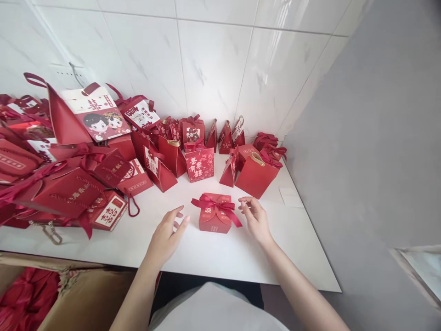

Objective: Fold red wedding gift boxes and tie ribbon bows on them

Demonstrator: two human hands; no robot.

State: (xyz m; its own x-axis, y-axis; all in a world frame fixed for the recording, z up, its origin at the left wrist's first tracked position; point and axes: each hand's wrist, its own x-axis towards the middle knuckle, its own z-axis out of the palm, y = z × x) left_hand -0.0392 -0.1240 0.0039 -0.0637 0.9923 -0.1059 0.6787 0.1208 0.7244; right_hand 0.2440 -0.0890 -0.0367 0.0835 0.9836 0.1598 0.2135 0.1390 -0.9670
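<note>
A small red gift box [214, 225] with gold print stands on the white table in front of me. A dark red ribbon [212, 205] is tied in a bow across its top. To the left of the box, my left hand [169, 232] is open, thumb and fingers apart, touching nothing. My right hand [254, 218] is on the other side, close to the ribbon's end, its fingers bent loosely and holding nothing that I can see. A gap shows between each hand and the box.
A heap of red gift boxes [62, 184] covers the table's left part. Several triangular and bag-shaped boxes line the tiled wall [213, 59], among them a red bag with a tan handle [257, 177]. A cardboard carton [89, 294] with red ribbons stands below the table's front edge. A grey wall [361, 151] bounds the right.
</note>
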